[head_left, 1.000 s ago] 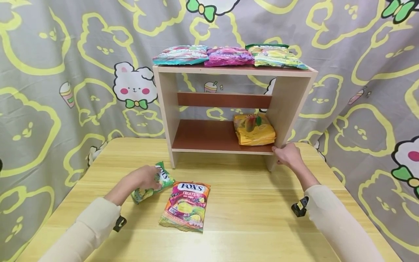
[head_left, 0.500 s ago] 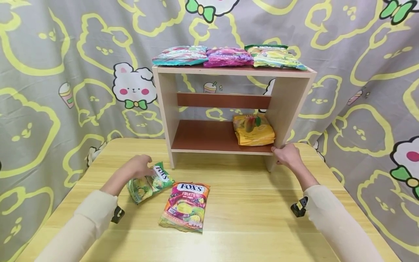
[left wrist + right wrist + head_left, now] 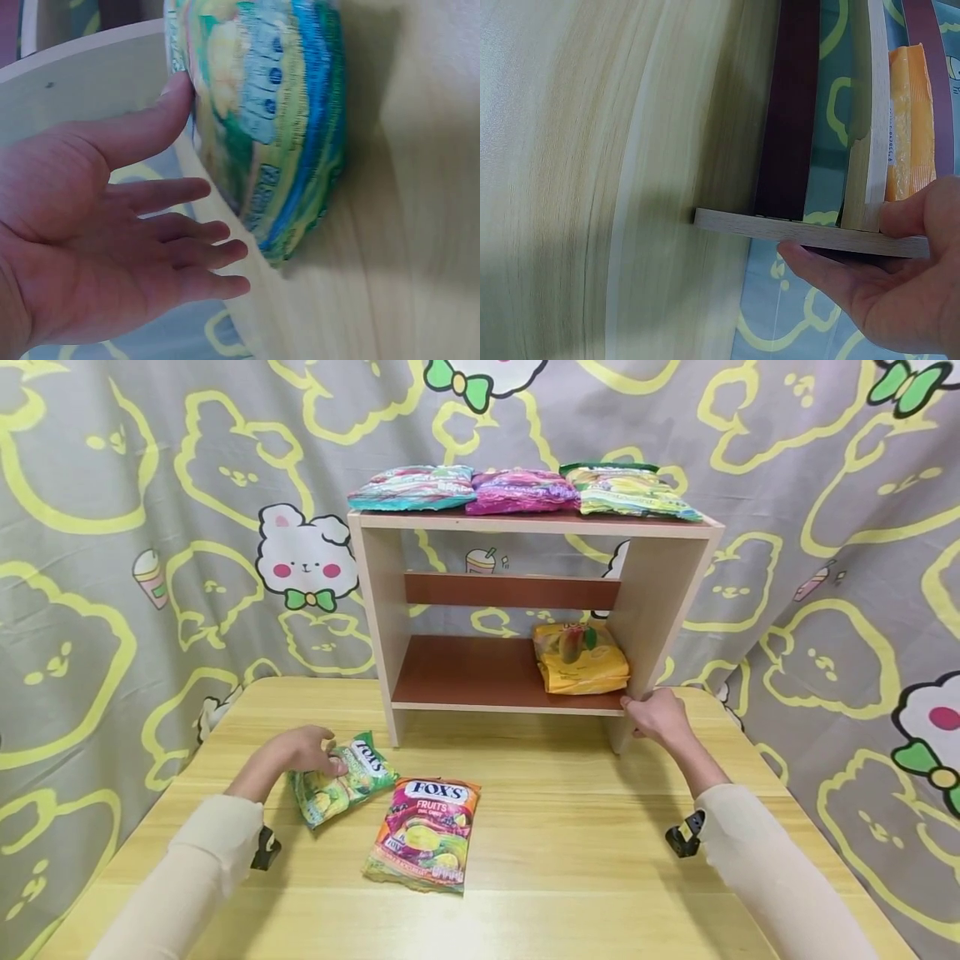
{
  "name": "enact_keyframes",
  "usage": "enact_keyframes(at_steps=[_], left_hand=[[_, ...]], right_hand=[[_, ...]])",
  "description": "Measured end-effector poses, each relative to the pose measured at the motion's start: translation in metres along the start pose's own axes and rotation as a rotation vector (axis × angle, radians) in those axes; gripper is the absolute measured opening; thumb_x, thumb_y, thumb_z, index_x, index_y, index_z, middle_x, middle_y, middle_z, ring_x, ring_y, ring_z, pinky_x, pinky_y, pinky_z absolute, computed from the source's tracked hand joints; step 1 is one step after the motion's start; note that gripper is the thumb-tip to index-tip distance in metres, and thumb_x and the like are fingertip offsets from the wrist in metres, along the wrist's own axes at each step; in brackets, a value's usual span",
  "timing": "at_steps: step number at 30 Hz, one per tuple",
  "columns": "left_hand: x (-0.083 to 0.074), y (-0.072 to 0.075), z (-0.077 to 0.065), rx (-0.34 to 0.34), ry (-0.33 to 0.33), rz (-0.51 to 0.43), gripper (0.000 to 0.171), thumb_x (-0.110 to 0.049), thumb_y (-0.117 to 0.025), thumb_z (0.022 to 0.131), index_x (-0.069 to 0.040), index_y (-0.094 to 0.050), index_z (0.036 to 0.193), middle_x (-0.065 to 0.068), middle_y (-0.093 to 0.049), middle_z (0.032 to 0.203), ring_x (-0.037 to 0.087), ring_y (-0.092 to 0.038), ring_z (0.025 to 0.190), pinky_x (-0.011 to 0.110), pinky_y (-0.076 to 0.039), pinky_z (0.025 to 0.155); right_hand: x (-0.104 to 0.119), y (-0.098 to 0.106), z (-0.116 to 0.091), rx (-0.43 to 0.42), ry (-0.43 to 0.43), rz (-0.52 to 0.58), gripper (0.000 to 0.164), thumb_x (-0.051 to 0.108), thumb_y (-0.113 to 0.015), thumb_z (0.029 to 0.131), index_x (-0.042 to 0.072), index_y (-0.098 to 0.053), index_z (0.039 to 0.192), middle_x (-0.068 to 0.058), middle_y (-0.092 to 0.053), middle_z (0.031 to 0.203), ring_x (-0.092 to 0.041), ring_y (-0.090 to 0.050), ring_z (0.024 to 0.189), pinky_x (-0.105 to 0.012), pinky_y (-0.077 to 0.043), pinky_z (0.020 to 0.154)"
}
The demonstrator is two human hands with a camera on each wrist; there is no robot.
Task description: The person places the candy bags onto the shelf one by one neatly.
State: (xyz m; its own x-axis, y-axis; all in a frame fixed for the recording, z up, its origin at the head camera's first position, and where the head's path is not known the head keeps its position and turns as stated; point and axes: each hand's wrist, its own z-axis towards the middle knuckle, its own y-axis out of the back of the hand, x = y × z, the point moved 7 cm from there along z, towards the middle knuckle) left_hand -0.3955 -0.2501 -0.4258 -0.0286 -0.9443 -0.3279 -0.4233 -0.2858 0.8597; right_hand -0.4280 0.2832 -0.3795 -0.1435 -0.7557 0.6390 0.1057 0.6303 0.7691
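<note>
My left hand [image 3: 306, 752] reaches over a green Fox's candy bag [image 3: 352, 779] lying on the table at the left. In the left wrist view, the thumb [image 3: 161, 124] is right at the bag's side and the other fingers are spread, pointing towards its lower edge. My right hand [image 3: 658, 714] grips the right side panel [image 3: 671, 602] of a small two-tier shelf, at the height of the lower board. The right wrist view has the thumb and fingers on either side of that panel's edge [image 3: 810, 232]. A pink-and-orange Fox's Fruits bag [image 3: 423, 835] lies beside the green one.
Three candy bags lie along the shelf's top: a teal-and-red one [image 3: 416, 489], a magenta one [image 3: 522, 492] and a green-yellow one [image 3: 630, 492]. A yellow bag [image 3: 581, 660] with a mango picture sits on the right of the lower board [image 3: 468, 672]. A patterned curtain [image 3: 217, 527] hangs behind.
My left hand has drawn back leftwards across the green candy bag, its fingers loosening, and the bag has shifted slightly left. My right hand stays at the shelf's side panel.
</note>
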Motion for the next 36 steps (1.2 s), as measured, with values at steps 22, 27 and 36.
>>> enact_keyframes(at_steps=[22, 27, 36], left_hand=[[-0.001, -0.001, -0.002, -0.078, 0.055, -0.055, 0.071, -0.030, -0.078, 0.077, 0.016, -0.045, 0.120, 0.029, -0.056, 0.107, 0.042, -0.056, 0.098, 0.055, -0.047, 0.088], [-0.007, 0.008, -0.007, -0.097, 0.006, -0.046, 0.076, -0.031, -0.079, 0.076, 0.015, -0.043, 0.124, 0.031, -0.054, 0.113, 0.044, -0.054, 0.102, 0.055, -0.047, 0.088], [-0.012, 0.018, -0.016, -0.122, -0.093, -0.025, 0.077, -0.030, -0.077, 0.079, 0.013, -0.042, 0.132, 0.035, -0.048, 0.128, 0.044, -0.051, 0.111, 0.056, -0.044, 0.091]], right_hand=[[0.002, -0.002, -0.001, -0.012, 0.028, -0.010, 0.046, 0.035, -0.051, 0.091, -0.010, -0.060, 0.095, -0.029, -0.065, 0.095, -0.016, -0.067, 0.055, -0.025, -0.052, 0.057], [0.001, 0.000, -0.001, -0.010, 0.020, -0.007, 0.047, 0.036, -0.051, 0.092, -0.010, -0.060, 0.097, -0.028, -0.066, 0.094, -0.016, -0.067, 0.056, -0.025, -0.051, 0.057], [0.000, 0.001, -0.001, -0.003, 0.015, -0.013, 0.048, 0.036, -0.050, 0.092, -0.010, -0.059, 0.097, -0.026, -0.067, 0.089, -0.015, -0.066, 0.056, -0.026, -0.050, 0.054]])
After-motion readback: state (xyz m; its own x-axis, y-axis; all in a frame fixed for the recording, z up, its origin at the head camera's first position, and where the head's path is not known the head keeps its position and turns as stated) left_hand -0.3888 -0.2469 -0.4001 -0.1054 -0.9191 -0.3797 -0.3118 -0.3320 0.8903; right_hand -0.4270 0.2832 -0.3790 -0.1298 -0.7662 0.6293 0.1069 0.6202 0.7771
